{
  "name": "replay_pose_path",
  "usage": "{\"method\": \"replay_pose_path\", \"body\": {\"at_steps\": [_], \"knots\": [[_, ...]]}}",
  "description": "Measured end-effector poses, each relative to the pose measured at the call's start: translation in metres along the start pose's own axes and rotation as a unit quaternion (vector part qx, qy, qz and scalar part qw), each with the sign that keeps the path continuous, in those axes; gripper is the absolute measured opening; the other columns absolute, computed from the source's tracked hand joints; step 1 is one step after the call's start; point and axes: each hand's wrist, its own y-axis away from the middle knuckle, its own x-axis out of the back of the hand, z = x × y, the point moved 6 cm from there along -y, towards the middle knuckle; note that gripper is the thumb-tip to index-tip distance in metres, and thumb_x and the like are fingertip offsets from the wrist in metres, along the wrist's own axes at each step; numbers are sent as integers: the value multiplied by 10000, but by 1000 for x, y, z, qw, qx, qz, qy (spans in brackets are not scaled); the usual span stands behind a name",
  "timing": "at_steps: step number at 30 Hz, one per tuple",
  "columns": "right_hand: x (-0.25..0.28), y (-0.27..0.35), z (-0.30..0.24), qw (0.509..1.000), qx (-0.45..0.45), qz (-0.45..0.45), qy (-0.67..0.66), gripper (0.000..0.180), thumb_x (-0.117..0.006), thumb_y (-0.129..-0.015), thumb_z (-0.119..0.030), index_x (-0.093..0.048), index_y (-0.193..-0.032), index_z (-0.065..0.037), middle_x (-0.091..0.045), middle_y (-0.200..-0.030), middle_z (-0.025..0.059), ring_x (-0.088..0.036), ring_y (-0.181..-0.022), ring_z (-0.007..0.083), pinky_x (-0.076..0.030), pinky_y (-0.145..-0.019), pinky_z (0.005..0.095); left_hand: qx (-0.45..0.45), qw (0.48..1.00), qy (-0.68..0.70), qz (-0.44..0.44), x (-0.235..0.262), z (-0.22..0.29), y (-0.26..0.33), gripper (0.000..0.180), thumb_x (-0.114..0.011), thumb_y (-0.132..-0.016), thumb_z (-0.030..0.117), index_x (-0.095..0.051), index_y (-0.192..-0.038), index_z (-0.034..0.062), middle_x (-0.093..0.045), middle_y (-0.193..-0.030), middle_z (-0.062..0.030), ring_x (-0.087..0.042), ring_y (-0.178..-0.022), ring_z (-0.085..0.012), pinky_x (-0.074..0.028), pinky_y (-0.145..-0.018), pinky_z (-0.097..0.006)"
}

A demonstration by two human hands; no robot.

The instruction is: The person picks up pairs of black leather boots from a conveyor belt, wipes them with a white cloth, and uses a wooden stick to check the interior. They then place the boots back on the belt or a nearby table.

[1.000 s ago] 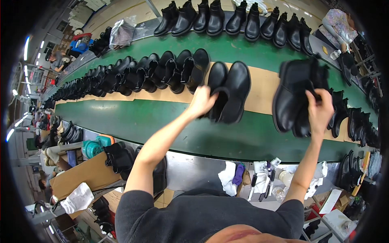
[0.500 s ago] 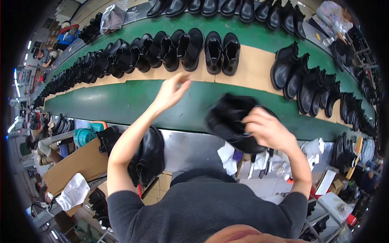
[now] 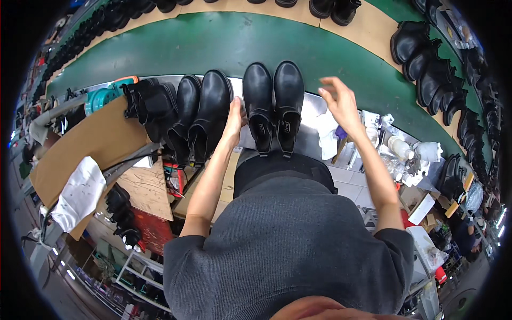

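Note:
A pair of black ankle boots, a left-hand boot [image 3: 257, 85] and a right-hand boot [image 3: 288, 82], stands upright in front of me, toes pointing away. My left hand [image 3: 233, 121] is open, fingers extended, just left of this pair; a slight gap appears between them. My right hand [image 3: 340, 105] holds nothing, its fingers spread, to the right of the pair and apart from it. Beyond my left hand another black boot [image 3: 212, 101] stands beside its mate [image 3: 186, 104]. Dark boots with gathered uppers [image 3: 152, 104] lie farther left.
A green bench [image 3: 213, 45] curves across the far side, with rows of black boots [image 3: 432, 80] on cardboard. White cloth [image 3: 326, 133], plastic bottles [image 3: 400, 146] and tools lie at right. A brown cardboard sheet [image 3: 90, 154] and a teal machine [image 3: 101, 98] are at left.
The black footwear my right hand gripped now stands in front of me, released. My left hand has come back nearer my body. The view has tipped downward.

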Motion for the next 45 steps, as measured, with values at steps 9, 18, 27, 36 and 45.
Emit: {"method": "replay_pose_path", "body": {"at_steps": [9,18,27,36,45], "knots": [[-125,36,115,887,-307,-52,-341,883,-379,-811,-768,-429,-1320,-48,-574,-1151,122,-564,-1011,210,-470,-828,368,-14,1000,2,-15,12,20,1,1078,-258,-808,795,-221,-1406,-101,-576,-1123,-238,-585,-909,-243,-318,-995,-386],[-115,68,63,594,-242,-182,-745,658,-458,-858,-660,-607,-1111,-71,-634,-1014,56,-589,-972,172,-477,-831,338,-141,968,49,-200,-43,96,82,923,-237,-916,661,-260,-1365,-146,-622,-1003,-187,-610,-874,-230,-379,-925,-352],[-35,70,53,869,-161,142,-446,635,-420,-950,-520,-524,-1180,63,-603,-714,24,-551,-646,89,-427,-662,231,-26,950,182,-251,-49,34,19,626,-375,-941,553,-505,-1229,12,-580,-1139,-120,-569,-1039,-234,-463,-902,-400],[-15,70,8,875,-84,222,-423,600,-446,-951,-495,-600,-1035,79,-563,-640,36,-539,-603,98,-442,-608,235,9,869,311,-384,-93,19,32,535,-389,-958,472,-493,-1241,30,-586,-1144,-119,-590,-1029,-239,-491,-896,-401],[-18,71,-19,954,69,225,-185,611,-386,-973,-437,-324,-1365,28,-499,-1261,210,-470,-1189,294,-337,-1004,357,-179,890,227,-354,-75,44,29,541,-340,-971,457,-409,-1359,86,-521,-1292,-80,-524,-1152,-191,-401,-999,-341]]}}
